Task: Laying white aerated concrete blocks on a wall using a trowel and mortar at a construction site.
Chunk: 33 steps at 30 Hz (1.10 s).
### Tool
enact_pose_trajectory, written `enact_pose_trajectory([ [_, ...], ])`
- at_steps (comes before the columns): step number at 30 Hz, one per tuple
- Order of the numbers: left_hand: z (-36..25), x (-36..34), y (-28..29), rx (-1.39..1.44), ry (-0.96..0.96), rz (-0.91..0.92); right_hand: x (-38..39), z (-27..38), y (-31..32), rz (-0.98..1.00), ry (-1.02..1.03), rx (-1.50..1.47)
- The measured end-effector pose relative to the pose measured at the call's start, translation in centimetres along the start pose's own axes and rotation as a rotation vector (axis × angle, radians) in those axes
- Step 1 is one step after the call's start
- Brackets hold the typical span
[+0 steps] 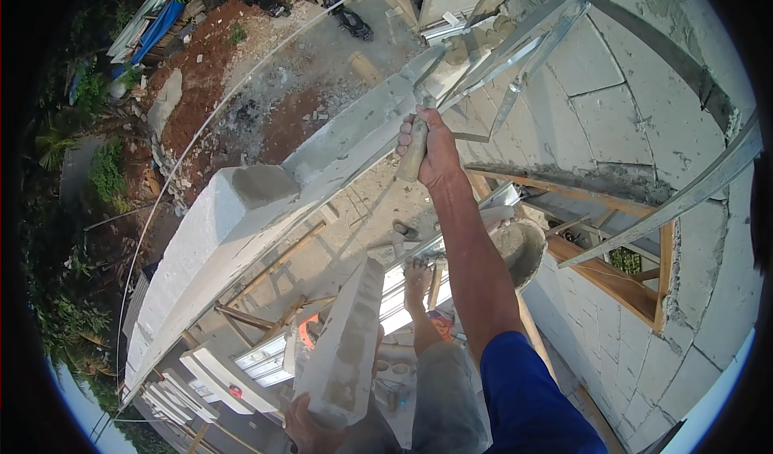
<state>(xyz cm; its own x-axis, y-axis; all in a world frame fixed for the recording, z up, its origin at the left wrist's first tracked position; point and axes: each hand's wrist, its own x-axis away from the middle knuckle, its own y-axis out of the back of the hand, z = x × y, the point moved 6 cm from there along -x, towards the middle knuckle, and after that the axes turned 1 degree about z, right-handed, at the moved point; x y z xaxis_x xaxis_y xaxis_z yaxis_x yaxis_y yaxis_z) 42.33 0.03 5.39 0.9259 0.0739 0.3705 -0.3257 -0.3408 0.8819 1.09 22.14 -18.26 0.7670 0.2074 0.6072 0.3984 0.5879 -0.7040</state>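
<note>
My right hand (pixel 437 142) is closed around the wooden handle of a trowel (pixel 411 158). The trowel's blade points away from me over the top of the block wall (pixel 338 144), partly hidden by the hand; whether it touches the wall I cannot tell. Low in the view, my left hand (pixel 303 427) grips a pale lightweight concrete block (pixel 348 345) near its lower end. The block is held upright and tilted beside my leg, with grey patches on its face. Another pale block (pixel 221 212) sits on the wall to the left.
A bucket (pixel 519 251) with grey material stands right of my forearm. Metal bars (pixel 684 204) cross near the right block wall (pixel 620 124), which has a wood-framed opening (pixel 644 293). Beyond the left wall the ground lies far below, with motorcycles (pixel 348 18). My bare foot (pixel 417 285) stands on a raised support.
</note>
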Motion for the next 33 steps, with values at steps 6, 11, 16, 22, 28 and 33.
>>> enact_pose_trajectory([
  [6,0.5,0.4,0.0,-0.005,-0.02,-0.074,2.1,-1.4,-2.0,-0.027,0.006,-0.013],
  [11,0.6,0.6,-0.2,0.002,-0.058,-0.102,3.3,-3.8,-1.5,-0.008,-0.078,0.008],
  [16,0.6,0.6,-0.3,0.013,-0.092,-0.105,4.0,-5.9,-0.7,-0.002,-0.109,0.022],
  [22,1.4,1.8,-0.9,0.03,-0.068,-0.028,5.7,-7.1,-1.1,-0.042,-0.138,0.059],
  [28,1.9,2.0,-1.4,0.048,0.018,0.021,14.3,-7.2,0.7,-0.12,-0.192,0.221],
  [33,1.8,1.4,-1.4,0.068,-0.011,-0.046,25.5,-3.8,14.8,-0.434,0.106,0.72],
])
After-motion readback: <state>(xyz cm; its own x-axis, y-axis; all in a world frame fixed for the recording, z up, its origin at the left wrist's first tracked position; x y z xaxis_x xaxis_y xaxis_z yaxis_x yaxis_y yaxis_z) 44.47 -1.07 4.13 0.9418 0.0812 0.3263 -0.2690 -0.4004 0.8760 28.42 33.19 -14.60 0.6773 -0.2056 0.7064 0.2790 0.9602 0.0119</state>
